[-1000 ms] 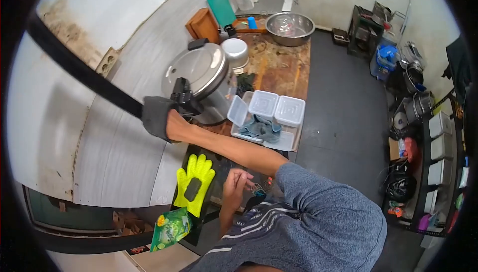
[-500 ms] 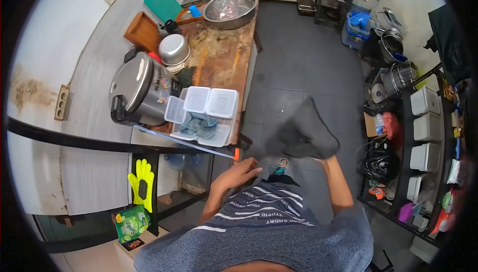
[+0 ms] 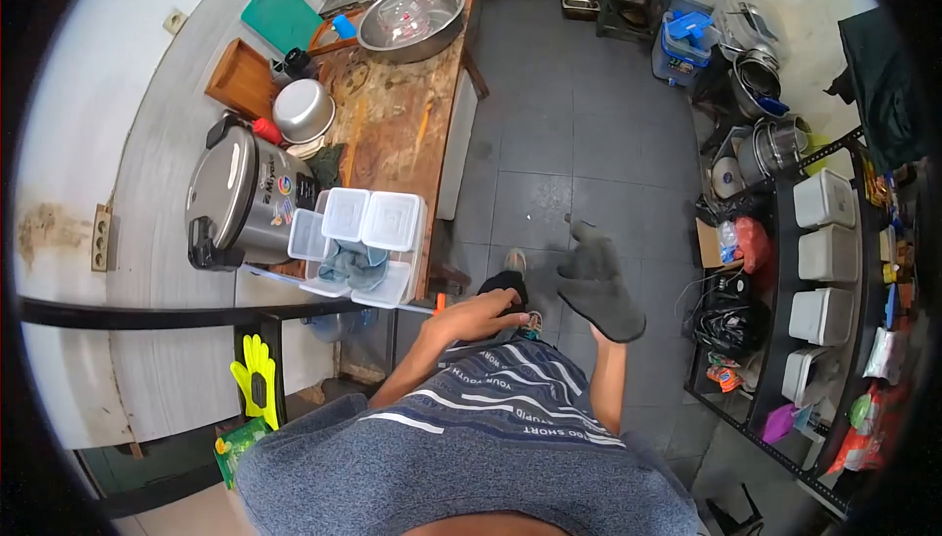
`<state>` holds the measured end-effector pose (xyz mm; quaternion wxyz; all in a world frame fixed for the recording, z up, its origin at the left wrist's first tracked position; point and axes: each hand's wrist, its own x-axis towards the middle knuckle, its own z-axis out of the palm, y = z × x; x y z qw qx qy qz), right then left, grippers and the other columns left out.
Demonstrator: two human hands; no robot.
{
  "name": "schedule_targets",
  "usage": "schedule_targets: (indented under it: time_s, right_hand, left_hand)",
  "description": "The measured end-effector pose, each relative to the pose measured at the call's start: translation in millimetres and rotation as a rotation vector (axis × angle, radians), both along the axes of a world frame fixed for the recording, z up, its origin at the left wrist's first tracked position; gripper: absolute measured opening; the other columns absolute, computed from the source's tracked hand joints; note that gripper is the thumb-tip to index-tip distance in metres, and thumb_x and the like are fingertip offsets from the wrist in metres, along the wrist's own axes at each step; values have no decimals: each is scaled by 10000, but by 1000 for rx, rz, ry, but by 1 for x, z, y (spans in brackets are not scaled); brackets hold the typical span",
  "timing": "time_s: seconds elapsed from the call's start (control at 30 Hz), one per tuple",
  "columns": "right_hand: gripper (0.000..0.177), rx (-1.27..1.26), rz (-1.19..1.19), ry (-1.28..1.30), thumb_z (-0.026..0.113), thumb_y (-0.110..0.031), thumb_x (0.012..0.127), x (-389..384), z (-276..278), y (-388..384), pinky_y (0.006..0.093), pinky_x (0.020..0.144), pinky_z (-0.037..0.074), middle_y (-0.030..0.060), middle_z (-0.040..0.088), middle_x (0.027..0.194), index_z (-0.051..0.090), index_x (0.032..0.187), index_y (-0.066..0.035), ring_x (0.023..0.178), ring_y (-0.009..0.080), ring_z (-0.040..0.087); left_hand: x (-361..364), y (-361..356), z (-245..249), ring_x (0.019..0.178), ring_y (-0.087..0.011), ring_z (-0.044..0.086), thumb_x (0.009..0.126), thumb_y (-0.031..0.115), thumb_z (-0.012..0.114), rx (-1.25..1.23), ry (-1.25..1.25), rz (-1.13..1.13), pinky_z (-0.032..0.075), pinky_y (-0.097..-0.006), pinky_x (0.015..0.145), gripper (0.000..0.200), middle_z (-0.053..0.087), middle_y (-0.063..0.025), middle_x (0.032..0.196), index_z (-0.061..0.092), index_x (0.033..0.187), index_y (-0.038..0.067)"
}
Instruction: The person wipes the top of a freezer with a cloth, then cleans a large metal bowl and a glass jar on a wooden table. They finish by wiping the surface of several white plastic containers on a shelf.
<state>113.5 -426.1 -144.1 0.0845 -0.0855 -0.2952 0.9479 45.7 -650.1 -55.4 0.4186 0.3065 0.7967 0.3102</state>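
A dark grey cloth [image 3: 601, 286] hangs over the front of my right hand [image 3: 608, 338], which grips it from below. The cloth hides the fingers of that hand. My left hand [image 3: 481, 314] is empty, its fingers stretched out in front of my waist. It is nearest to the table corner, where clear plastic containers with white lids [image 3: 394, 221] stand together. A crumpled blue-grey cloth [image 3: 351, 265] lies among these containers.
On the wooden table [image 3: 392, 109] are a large rice cooker [image 3: 235, 193], a metal pot [image 3: 304, 110] and a wide steel basin [image 3: 414, 21]. A black shelf rack [image 3: 775, 325] with white containers [image 3: 822, 255] runs along the right. Yellow gloves [image 3: 255, 379] hang at lower left.
The dark cloth, spread out and blurred before, now hangs narrower and lower, nearer my body. My left hand has moved slightly forward. The table now appears further left in view.
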Motion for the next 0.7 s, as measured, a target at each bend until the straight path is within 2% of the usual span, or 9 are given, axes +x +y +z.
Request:
schedule_targets:
  time_s: [0.03, 0.13, 0.33, 0.47, 0.5, 0.57, 0.6, 0.67, 0.7]
  right_hand:
    - [649, 280, 73, 9, 578, 54, 740, -23, 3, -2, 330, 954, 415, 99, 411, 1354, 348, 1339, -41, 1203, 206, 444]
    - [734, 490, 335, 41, 583, 145, 674, -80, 42, 6, 310, 973, 390, 88, 375, 1381, 329, 1338, -35, 1199, 180, 446]
    - [706, 491, 492, 120, 562, 105, 730, -210, 17, 17, 312, 987, 378, 86, 370, 1385, 284, 1364, -38, 1205, 175, 440]
    - [633, 552, 444, 105, 513, 36, 803, -310, -18, 12, 314, 988, 375, 93, 376, 1386, 261, 1378, -46, 1219, 173, 430]
    - [600, 516, 454, 94, 485, 0, 836, -333, -22, 8, 315, 986, 377, 97, 374, 1390, 250, 1386, -51, 1224, 172, 427]
    - [506, 849, 309, 118, 528, -67, 838, -383, 1, -2, 310, 963, 387, 118, 506, 1259, 383, 1321, -21, 1129, 208, 504]
    - [506, 839, 319, 102, 528, -67, 838, -405, 0, -8, 310, 963, 387, 118, 506, 1259, 383, 1321, -21, 1129, 208, 504]
    - [359, 2082, -55, 370, 471, -134, 828, -456, -5, -21, 350, 890, 423, 110, 558, 1151, 509, 1177, -57, 1054, 248, 532]
    - [293, 2012, -145, 394, 480, -152, 812, -486, -25, -35, 370, 839, 433, 111, 578, 1057, 545, 1084, -65, 983, 264, 544]
  left_hand:
    - [-9, 5, 0, 936, -344, 544, 910, 416, 478, 12, 5, -10, 420, -380, 790, 470, 547, -217, 1006, 472, 1068, -26]
    - [-47, 17, -16, 943, -289, 555, 913, 418, 478, 33, -16, -40, 432, -352, 805, 484, 562, -196, 1016, 479, 1105, -27]
    - [-176, 23, -49, 887, -213, 566, 912, 409, 490, 195, -102, 75, 451, -326, 756, 443, 585, -138, 983, 514, 1084, 2]
    - [-333, -17, -112, 660, -132, 566, 864, 399, 560, 401, -189, 766, 458, -258, 589, 371, 592, -38, 787, 570, 957, 40]
    - [-360, -19, -90, 593, -126, 543, 860, 406, 563, 415, -253, 1142, 441, -256, 540, 365, 581, -28, 710, 591, 862, 42]
    - [-454, -78, -125, 498, -124, 461, 868, 443, 539, 445, -302, 1153, 415, -260, 513, 398, 498, 11, 561, 594, 723, 76]
    - [-489, -86, -130, 517, -148, 456, 810, 523, 578, 424, -247, 1332, 412, -270, 525, 468, 533, -38, 696, 615, 898, 65]
    - [-551, -90, -126, 582, -189, 502, 725, 589, 629, 388, -174, 1608, 438, -276, 515, 681, 538, -146, 947, 536, 1145, 61]
    - [-585, -102, -136, 639, -222, 535, 692, 603, 648, 395, -180, 1545, 465, -285, 520, 784, 487, -189, 1053, 452, 1233, 71]
